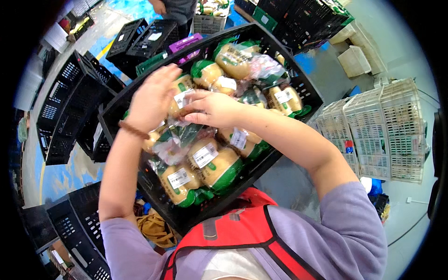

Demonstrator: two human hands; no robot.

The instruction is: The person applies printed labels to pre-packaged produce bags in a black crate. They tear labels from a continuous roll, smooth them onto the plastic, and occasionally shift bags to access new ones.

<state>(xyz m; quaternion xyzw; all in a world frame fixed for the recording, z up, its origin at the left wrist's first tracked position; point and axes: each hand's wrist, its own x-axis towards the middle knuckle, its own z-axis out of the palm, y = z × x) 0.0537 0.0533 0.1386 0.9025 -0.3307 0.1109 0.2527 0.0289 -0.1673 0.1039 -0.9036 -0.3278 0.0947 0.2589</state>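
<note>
Before me is a black plastic crate point(301, 75) filled with bagged potatoes point(218, 168) in clear film with green ends and white labels. My left hand point(154, 94), blurred, is raised over the crate's left side with its fingers extended; a brown band circles the wrist. My right hand point(213, 108) reaches across the crate from the right, its fingertips against a labelled potato bag point(180, 101). The bag lies between both hands, partly hidden by the fingers. Whether the right hand grips it is unclear.
Black crates point(66, 108) stand at the left, with more crates point(157, 38) and a person point(178, 14) beyond. Dark stacked crates point(301, 24) stand at the upper right. White slatted crates point(381, 129) are at the right. A purple crate point(185, 43) sits behind the filled one.
</note>
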